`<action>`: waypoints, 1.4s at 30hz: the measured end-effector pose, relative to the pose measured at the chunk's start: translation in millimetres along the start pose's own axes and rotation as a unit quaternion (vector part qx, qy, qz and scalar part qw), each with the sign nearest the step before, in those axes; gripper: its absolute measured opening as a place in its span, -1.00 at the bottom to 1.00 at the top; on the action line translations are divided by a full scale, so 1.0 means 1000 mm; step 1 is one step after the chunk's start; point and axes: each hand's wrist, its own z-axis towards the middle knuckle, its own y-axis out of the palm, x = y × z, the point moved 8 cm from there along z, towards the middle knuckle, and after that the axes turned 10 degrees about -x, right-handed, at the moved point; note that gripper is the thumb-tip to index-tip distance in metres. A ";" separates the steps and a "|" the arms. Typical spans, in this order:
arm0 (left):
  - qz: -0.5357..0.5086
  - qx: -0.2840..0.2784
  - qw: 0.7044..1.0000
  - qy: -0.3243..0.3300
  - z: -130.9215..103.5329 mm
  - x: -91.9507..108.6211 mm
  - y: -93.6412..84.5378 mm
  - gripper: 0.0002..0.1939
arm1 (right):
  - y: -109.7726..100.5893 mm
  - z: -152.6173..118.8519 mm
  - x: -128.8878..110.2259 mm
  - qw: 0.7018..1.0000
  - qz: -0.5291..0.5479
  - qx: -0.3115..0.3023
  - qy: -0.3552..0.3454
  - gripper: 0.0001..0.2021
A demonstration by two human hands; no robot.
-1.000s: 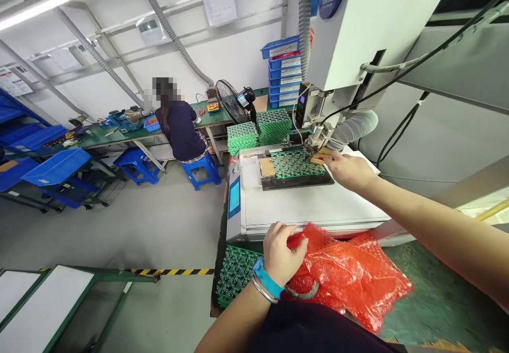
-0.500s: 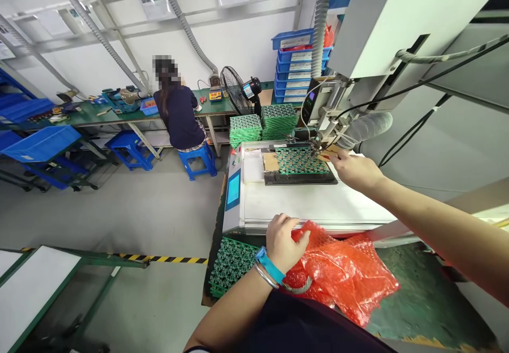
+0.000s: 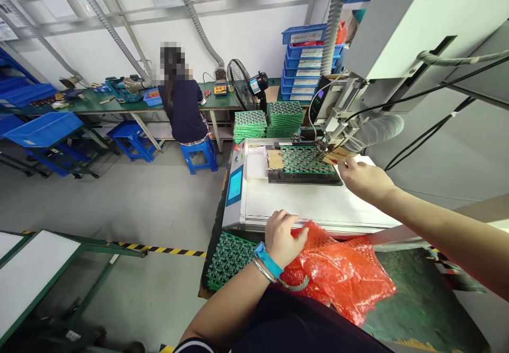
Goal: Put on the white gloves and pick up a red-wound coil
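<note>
resting on red bubble wrap point(image 3: 338, 273), left hand point(image 3: 283, 237) stayed loose; right hand point(image 3: 363, 179), fingers spread, had eased back from green pcb panel point(image 3: 304, 160).

I see my left hand point(image 3: 281, 238) resting with curled fingers on a crumpled sheet of red bubble wrap point(image 3: 342, 276), beside a green panel of circuit boards point(image 3: 228, 257) at the near edge. My right hand point(image 3: 366, 179) reaches to the far right corner of a dark fixture tray point(image 3: 304, 177) holding another green circuit panel point(image 3: 306, 160) on the white machine table point(image 3: 318, 204). A seated person point(image 3: 183, 109) works at a green bench point(image 3: 119, 106) behind.
</note>
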 end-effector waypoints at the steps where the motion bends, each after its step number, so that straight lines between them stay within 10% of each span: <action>1: 0.001 0.000 1.000 0.001 0.001 -0.001 0.000 -0.86 | 0.001 -0.002 0.000 1.000 -0.003 -0.002 -0.001 -0.55; 27: -0.025 0.019 0.999 0.022 0.008 0.001 0.006 -0.87 | 0.028 0.012 0.011 0.995 0.018 0.099 -0.019 -0.56; 42: -0.029 0.018 0.999 0.026 0.005 0.003 0.002 -0.87 | 0.020 0.008 0.011 0.999 0.020 0.034 -0.006 -0.54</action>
